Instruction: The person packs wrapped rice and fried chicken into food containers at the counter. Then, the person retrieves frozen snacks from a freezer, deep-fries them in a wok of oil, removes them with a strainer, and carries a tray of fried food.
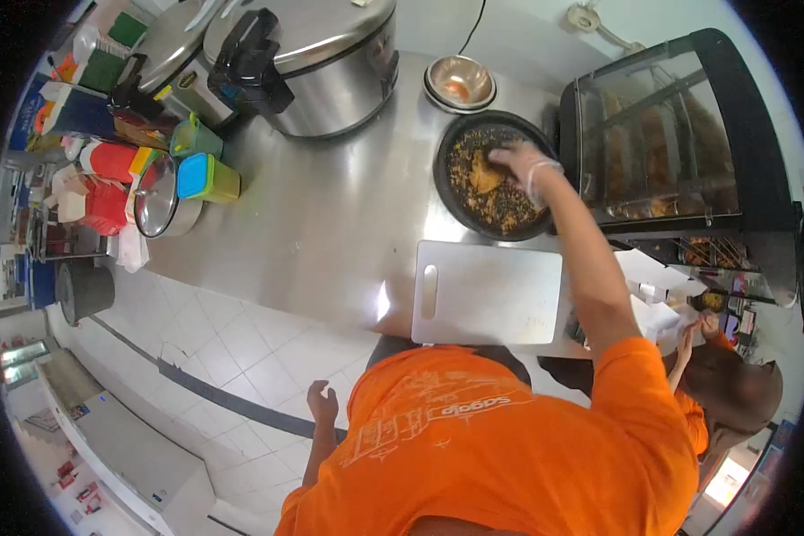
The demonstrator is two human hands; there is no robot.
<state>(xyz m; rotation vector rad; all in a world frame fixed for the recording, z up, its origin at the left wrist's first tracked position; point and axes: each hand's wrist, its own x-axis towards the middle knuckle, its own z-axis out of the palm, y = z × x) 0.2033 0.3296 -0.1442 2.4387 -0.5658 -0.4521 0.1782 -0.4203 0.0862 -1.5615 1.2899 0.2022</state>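
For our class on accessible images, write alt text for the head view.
A gloved right hand reaches into a round black pan of golden crumbs on a steel counter, beyond a cutting board; the left hand hangs away from the counter.

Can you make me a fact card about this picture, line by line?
Counter: shiny metal
Right hand: clear glove, fingers at crumbly food in black round pan
Left hand: away from the counter, nothing seen in it
Near pan: metal bowls, pale cutting board
Right side: glass-fronted food case, another person in orange
Left side: two big silver cookers, tub with blue lid
Can't tell: whether the fingers touch the food
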